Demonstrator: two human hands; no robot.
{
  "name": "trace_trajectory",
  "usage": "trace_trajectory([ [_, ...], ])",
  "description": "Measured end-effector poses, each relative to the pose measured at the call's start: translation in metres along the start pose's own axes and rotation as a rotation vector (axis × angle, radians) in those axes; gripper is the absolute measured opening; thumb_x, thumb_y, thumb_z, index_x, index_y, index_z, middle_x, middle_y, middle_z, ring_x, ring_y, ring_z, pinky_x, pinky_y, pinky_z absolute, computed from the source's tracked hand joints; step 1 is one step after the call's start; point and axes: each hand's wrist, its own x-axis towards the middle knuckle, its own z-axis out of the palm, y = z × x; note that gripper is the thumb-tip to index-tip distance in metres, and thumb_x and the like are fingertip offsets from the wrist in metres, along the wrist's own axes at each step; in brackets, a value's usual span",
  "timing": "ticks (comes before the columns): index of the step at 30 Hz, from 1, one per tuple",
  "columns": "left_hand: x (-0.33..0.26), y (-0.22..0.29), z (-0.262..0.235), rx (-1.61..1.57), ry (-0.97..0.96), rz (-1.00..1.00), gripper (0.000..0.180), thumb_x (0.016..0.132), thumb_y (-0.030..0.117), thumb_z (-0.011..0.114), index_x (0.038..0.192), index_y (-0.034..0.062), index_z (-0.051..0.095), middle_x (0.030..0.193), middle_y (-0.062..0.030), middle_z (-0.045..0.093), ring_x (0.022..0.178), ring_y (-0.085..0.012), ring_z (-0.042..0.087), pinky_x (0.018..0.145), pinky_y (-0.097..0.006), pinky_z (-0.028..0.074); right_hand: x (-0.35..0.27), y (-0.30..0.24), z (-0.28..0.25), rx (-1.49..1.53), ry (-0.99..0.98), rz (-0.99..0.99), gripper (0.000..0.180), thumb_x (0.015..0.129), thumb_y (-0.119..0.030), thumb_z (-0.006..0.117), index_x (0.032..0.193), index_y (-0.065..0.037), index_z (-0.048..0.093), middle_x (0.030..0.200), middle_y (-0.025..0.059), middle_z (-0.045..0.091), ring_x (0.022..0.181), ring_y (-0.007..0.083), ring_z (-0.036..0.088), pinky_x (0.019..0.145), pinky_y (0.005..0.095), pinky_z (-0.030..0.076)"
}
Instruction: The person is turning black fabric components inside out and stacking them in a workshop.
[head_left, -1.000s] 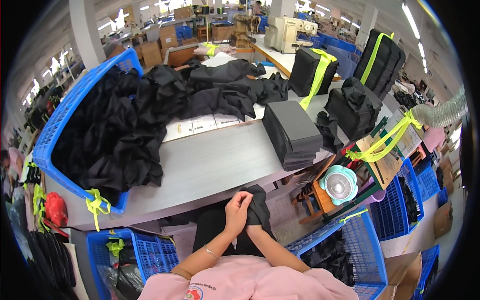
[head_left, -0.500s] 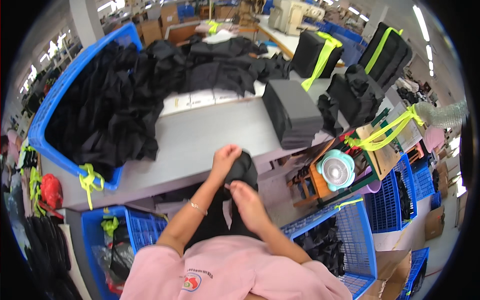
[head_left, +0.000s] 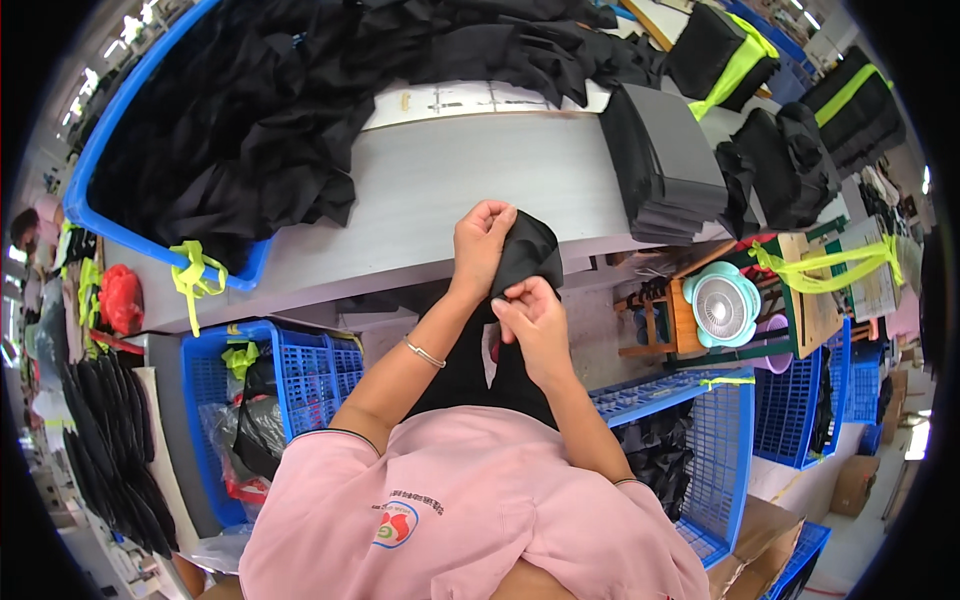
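Soft black cloth (head_left: 525, 255) bunched between left hand (head_left: 482, 240) and right hand (head_left: 535, 318).

head cam: one view only | looks steeply down over your chest | table (head_left: 440, 190) upper frame | hands close, centre | fisheye-bent edges

White paper sheets (head_left: 470, 100) w/ printed diagrams lay flat at far edge of grey table (head_left: 450, 190), partly under black fabric. Brown cardboard boxes (head_left: 855, 485) stood on floor at far right, beside blue crates. Small round logo patch (head_left: 397, 523), red/green, on pink shirt.
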Motion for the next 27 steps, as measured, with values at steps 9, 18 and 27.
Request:
trace_trajectory([
  [9, 0.064, 0.054, -0.07, -0.09, 0.265, 0.221, 0.017, 0.094, 0.015, 0.069, 0.1, -0.0004, 0.068, 0.089, -0.0001, 0.067, 0.078, -0.0051, 0.058, 0.07, -0.021, 0.047, -0.02, 0.028, -0.065, 0.016, -0.388, 0.151, 0.011, 0.093, 0.004, 0.061, 0.093, -0.004, 0.053, 0.094, 0.0006, 0.05, 0.067, 0.0059, 0.051, 0.056, 0.0209, 0.041],
  [18, -0.022, 0.084, -0.022, 0.12, -0.016, 0.122, 0.011, 0.095, 0.011, 0.065, 0.096, -0.0001, 0.067, 0.085, 0.0037, 0.063, 0.08, -0.0032, 0.055, 0.072, -0.02, 0.046, 0.061, 0.024, -0.025, -0.853, 0.022, -0.453, 0.055, 0.091, -0.011, 0.067, 0.139, -0.001, 0.043, 0.136, 0.0169, 0.049, 0.118, 0.0254, 0.055, 0.097, 0.0367, 0.046],
  [27, -0.028, 0.091, -0.069, -0.364, -0.161, -0.28, 0.038, 0.105, 0.033, 0.049, 0.101, -0.0011, 0.065, 0.083, -0.0006, 0.066, 0.081, -0.0075, 0.064, 0.073, -0.023, 0.053, 0.066, -0.004, -0.03, 0.176, -0.066, 0.312, 0.011, 0.095, -0.007, 0.063, 0.101, 0.001, 0.069, 0.09, 0.0019, 0.069, 0.086, 0.008, 0.063, 0.079, 0.0228, 0.049],
])
